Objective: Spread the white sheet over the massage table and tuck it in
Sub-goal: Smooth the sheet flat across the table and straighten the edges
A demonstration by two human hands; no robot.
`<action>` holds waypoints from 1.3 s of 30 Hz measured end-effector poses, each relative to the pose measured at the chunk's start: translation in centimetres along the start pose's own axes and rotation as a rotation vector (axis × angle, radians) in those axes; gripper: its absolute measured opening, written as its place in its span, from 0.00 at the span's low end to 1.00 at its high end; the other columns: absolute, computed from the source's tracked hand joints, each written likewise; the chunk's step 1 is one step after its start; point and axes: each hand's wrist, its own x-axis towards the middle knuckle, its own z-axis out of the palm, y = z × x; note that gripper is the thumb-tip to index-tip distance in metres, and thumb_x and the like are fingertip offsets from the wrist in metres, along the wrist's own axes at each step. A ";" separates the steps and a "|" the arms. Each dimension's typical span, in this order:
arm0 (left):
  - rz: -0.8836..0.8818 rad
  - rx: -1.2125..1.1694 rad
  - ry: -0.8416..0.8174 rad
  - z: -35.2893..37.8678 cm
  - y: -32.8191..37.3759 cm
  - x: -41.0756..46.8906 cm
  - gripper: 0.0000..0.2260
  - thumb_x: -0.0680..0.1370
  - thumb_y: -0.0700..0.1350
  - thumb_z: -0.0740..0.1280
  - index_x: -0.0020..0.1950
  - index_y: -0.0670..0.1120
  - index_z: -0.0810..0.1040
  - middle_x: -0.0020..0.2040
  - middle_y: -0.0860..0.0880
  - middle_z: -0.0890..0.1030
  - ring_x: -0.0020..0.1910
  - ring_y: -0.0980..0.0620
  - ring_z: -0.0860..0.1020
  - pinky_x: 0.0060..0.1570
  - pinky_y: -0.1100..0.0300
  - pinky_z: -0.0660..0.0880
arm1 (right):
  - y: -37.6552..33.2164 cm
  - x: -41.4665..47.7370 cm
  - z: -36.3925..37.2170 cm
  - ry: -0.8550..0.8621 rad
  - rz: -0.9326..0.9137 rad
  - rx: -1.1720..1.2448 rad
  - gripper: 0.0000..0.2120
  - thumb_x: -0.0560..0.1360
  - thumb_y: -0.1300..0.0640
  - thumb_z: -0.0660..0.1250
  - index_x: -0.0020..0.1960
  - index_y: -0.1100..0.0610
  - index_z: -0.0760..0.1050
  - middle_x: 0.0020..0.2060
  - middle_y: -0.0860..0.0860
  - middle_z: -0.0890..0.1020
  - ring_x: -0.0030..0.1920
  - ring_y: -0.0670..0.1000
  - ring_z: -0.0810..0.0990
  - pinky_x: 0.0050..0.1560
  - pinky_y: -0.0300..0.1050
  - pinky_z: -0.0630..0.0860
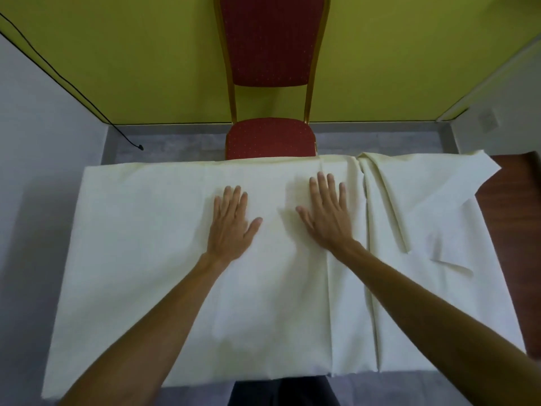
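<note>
White sheet [146, 244] lies across table, left part flat; left hand [231, 222] open, palm down on sheet, gripping nothing; right hand [328, 212] likewise flat, fingers spread, beside long pleats [371, 230]; risk: pushing outward drives pleats into bunch, or drags far edge toward red chair [270, 142]; right end folded back, brown table [515, 206] bare there; tuck under edges hidden; table legs out of sight.

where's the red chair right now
In the head view the red chair stands at top centre, just beyond the far edge of the sheet, its back against the yellow wall.
</note>
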 end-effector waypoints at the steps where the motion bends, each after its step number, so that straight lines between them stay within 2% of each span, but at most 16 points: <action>1: 0.016 -0.010 -0.007 0.9 1.6 -2.7 0.34 0.82 0.61 0.50 0.79 0.38 0.61 0.81 0.40 0.56 0.81 0.41 0.50 0.79 0.43 0.44 | -1.2 -2.7 0.2 0.006 -0.016 0.018 0.36 0.83 0.38 0.49 0.81 0.61 0.49 0.81 0.60 0.50 0.81 0.60 0.46 0.79 0.63 0.45; 5: 0.044 -0.016 -0.029 4.8 7.2 -13.3 0.32 0.83 0.58 0.55 0.78 0.36 0.62 0.80 0.38 0.57 0.80 0.38 0.52 0.76 0.36 0.55 | -4.1 -14.2 2.3 -0.015 0.025 0.028 0.35 0.83 0.42 0.54 0.81 0.62 0.50 0.81 0.60 0.49 0.81 0.60 0.47 0.78 0.65 0.50; 9: 0.023 0.079 -0.059 6.0 8.9 -17.5 0.35 0.82 0.61 0.56 0.79 0.37 0.58 0.81 0.39 0.54 0.81 0.40 0.51 0.75 0.37 0.57 | -3.6 -21.5 3.9 -0.060 0.059 0.017 0.36 0.82 0.39 0.54 0.81 0.60 0.51 0.81 0.58 0.50 0.81 0.59 0.48 0.77 0.65 0.52; 13: 0.028 0.088 -0.056 5.9 9.1 -17.6 0.36 0.82 0.61 0.57 0.80 0.37 0.56 0.81 0.39 0.53 0.81 0.40 0.51 0.76 0.38 0.55 | -3.6 -21.8 3.8 -0.106 0.073 0.017 0.37 0.82 0.36 0.48 0.82 0.59 0.48 0.82 0.57 0.48 0.81 0.58 0.45 0.79 0.64 0.48; 20: 0.005 0.076 -0.082 5.9 9.4 -18.0 0.36 0.82 0.63 0.51 0.80 0.36 0.56 0.81 0.39 0.53 0.81 0.40 0.51 0.76 0.37 0.56 | -3.2 -22.2 3.5 -0.151 0.069 0.051 0.39 0.82 0.34 0.49 0.82 0.59 0.47 0.82 0.57 0.47 0.81 0.57 0.45 0.78 0.63 0.49; 23: 0.001 0.069 -0.078 3.9 10.6 -17.6 0.38 0.82 0.65 0.49 0.80 0.37 0.54 0.82 0.40 0.52 0.81 0.40 0.49 0.77 0.38 0.51 | -2.5 -21.7 1.5 -0.155 0.049 0.071 0.40 0.82 0.33 0.48 0.82 0.60 0.46 0.81 0.57 0.47 0.81 0.57 0.45 0.78 0.61 0.49; 26: -0.006 0.057 -0.052 2.0 12.3 -17.1 0.39 0.81 0.65 0.50 0.81 0.39 0.50 0.82 0.42 0.49 0.81 0.42 0.45 0.78 0.41 0.46 | 0.1 -21.0 -1.6 -0.109 0.121 0.027 0.39 0.82 0.34 0.46 0.82 0.59 0.45 0.81 0.57 0.46 0.81 0.57 0.43 0.80 0.58 0.44; 29: -0.011 0.042 -0.069 1.2 14.6 -16.4 0.39 0.81 0.66 0.48 0.81 0.39 0.51 0.82 0.43 0.49 0.81 0.43 0.45 0.78 0.40 0.47 | 3.6 -20.8 -4.1 -0.095 0.184 -0.001 0.38 0.82 0.34 0.46 0.82 0.59 0.45 0.81 0.57 0.47 0.81 0.57 0.42 0.80 0.58 0.41; 36: -0.006 0.067 -0.026 3.8 22.5 -16.9 0.39 0.81 0.67 0.44 0.81 0.38 0.52 0.82 0.43 0.50 0.81 0.44 0.46 0.78 0.41 0.50 | 12.9 -23.8 -6.7 -0.113 0.150 -0.025 0.38 0.82 0.34 0.41 0.82 0.58 0.46 0.81 0.56 0.47 0.81 0.57 0.42 0.79 0.58 0.39; 39: -0.063 0.055 0.002 6.0 27.6 -18.1 0.39 0.81 0.67 0.42 0.81 0.38 0.52 0.82 0.42 0.51 0.81 0.44 0.46 0.79 0.43 0.48 | 17.0 -25.3 -7.5 -0.092 0.083 -0.013 0.36 0.82 0.36 0.42 0.81 0.60 0.50 0.81 0.58 0.51 0.81 0.58 0.47 0.80 0.59 0.43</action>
